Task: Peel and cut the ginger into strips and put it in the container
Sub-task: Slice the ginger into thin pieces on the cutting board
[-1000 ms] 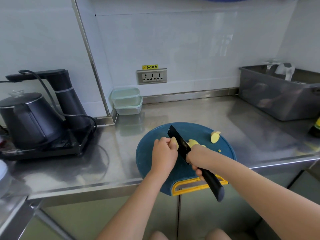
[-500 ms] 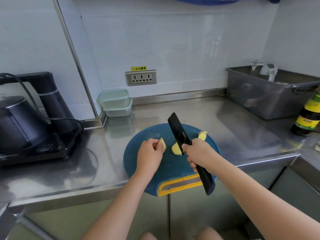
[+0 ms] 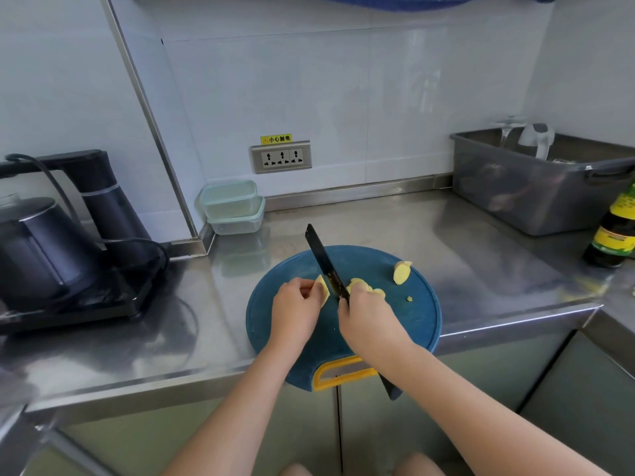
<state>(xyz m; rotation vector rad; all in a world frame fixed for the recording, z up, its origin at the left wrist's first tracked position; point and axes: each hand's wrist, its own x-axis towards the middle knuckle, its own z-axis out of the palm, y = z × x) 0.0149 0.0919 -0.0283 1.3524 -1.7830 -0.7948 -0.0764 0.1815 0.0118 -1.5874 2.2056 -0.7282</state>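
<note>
A round blue cutting board [image 3: 412,314] with a yellow handle lies at the counter's front edge. My left hand [image 3: 295,309] pinches a peeled yellow ginger piece [image 3: 322,289] on the board. My right hand [image 3: 367,319] grips a black knife [image 3: 326,264], whose blade stands just right of that piece and points away from me. Cut ginger slices [image 3: 369,290] lie behind my right hand, and another ginger chunk [image 3: 401,272] sits further right. Two stacked clear containers [image 3: 233,207] with pale green rims stand by the back wall.
A black kettle on its base [image 3: 44,249] with a cable occupies the left of the steel counter [image 3: 481,255]. A grey plastic bin [image 3: 536,187] stands at the back right, a dark bottle [image 3: 615,231] with a yellow label beside it. A wall socket [image 3: 281,157] is behind the board.
My left hand has brought its ginger piece back against the blade, which came down beside it. The view has shifted a little.
</note>
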